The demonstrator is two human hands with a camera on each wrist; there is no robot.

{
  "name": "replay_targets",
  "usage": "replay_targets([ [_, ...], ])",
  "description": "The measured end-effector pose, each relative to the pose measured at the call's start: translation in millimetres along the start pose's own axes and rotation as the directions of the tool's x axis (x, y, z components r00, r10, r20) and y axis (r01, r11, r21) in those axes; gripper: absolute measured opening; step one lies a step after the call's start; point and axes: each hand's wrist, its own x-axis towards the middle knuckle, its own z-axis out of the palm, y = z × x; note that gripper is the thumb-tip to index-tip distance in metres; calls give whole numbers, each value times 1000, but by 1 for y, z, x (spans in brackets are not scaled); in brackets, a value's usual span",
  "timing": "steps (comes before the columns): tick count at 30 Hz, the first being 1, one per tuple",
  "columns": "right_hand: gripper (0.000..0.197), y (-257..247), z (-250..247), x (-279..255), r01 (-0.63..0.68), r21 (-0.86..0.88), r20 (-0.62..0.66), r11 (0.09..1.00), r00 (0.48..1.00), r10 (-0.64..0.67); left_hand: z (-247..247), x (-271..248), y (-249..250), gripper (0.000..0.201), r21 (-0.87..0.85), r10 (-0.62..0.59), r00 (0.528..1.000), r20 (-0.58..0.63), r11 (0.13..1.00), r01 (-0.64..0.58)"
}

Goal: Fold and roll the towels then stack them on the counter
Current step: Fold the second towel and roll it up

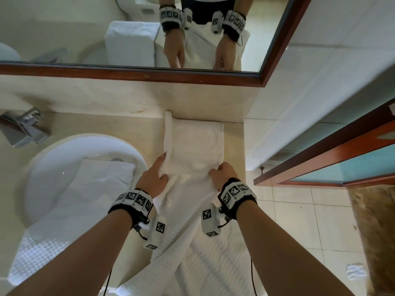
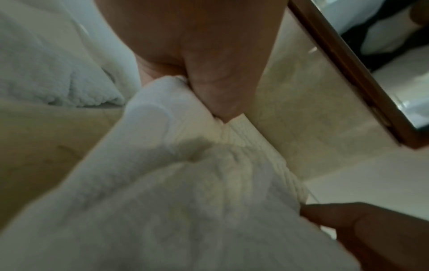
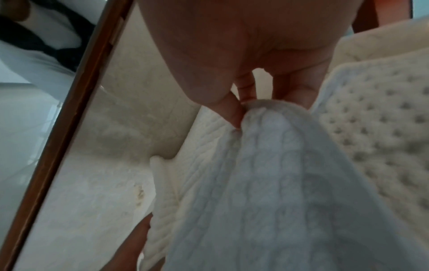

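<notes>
A long white waffle towel [image 1: 192, 142] lies lengthwise on the beige counter [image 1: 102, 122], from the back wall to over the front edge. My left hand [image 1: 159, 169] grips a raised fold on its left side, the thumb pressing into the cloth [image 2: 185, 183]. My right hand [image 1: 220, 171] pinches the same fold on the right side; in the right wrist view the fingertips [image 3: 234, 113] hold a bunched ridge of towel [image 3: 267, 165]. A second white towel [image 1: 81, 189] lies folded across the sink [image 1: 40, 167] and hangs over the front.
A chrome faucet [image 1: 23, 129] stands at the back left. A wood-framed mirror [image 1: 128, 71] hangs above the counter. The counter ends just right of the towel at a tiled wall [image 1: 299, 103]. A door frame [image 1: 320, 165] is on the right.
</notes>
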Motion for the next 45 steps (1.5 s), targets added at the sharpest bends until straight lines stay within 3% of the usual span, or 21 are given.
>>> replay_targets([
  [2,15,4,-2,1,56,-28,0,998,998,-56,-2,4,-7,73,96,52,998,19,994,-54],
  [6,14,6,-11,3,129,-96,-46,987,990,-133,-6,9,-14,74,117,107,994,-17,988,-104],
  [11,28,3,-42,10,64,-181,-203,981,974,-101,-20,8,-14,65,145,64,987,-148,989,-43],
  [14,27,4,-43,11,108,-238,-113,965,984,-138,-20,8,-20,63,127,21,995,-102,992,-8],
  [17,40,7,-21,12,158,-177,-39,971,985,-167,-10,7,-24,72,37,-27,997,-77,999,30],
  [20,48,7,-2,15,156,-77,-39,985,986,-160,-2,6,-24,88,-25,-43,993,-106,999,41],
  [22,51,7,3,18,147,-165,-41,975,987,-155,0,6,-22,96,-27,-45,992,-116,999,42],
  [24,44,8,5,22,121,-270,-60,955,988,-142,2,6,-18,101,-33,-35,992,-124,999,32],
  [26,28,6,6,25,88,-266,-107,960,987,-120,3,5,-15,101,-63,-12,991,-135,998,4],
  [30,19,0,6,32,98,-243,-199,965,969,-148,0,7,-23,87,-115,-38,990,-137,993,22],
  [34,32,-6,1,38,165,-115,-179,980,966,-184,-4,13,-37,72,-145,-119,983,-139,985,98],
  [37,37,-11,-2,46,161,-100,-134,982,976,-174,-3,15,-36,49,-173,-156,982,-109,976,136],
  [40,37,-11,-7,54,174,-131,-106,976,977,-188,-4,19,-33,57,-106,-139,989,-46,985,133],
  [42,35,-9,-11,56,184,-148,-97,972,975,-199,-7,22,-33,58,-71,-104,992,-68,993,99],
  [45,33,-12,-17,60,201,-146,-130,969,967,-220,-16,33,-28,39,-53,-24,987,-160,998,16],
])
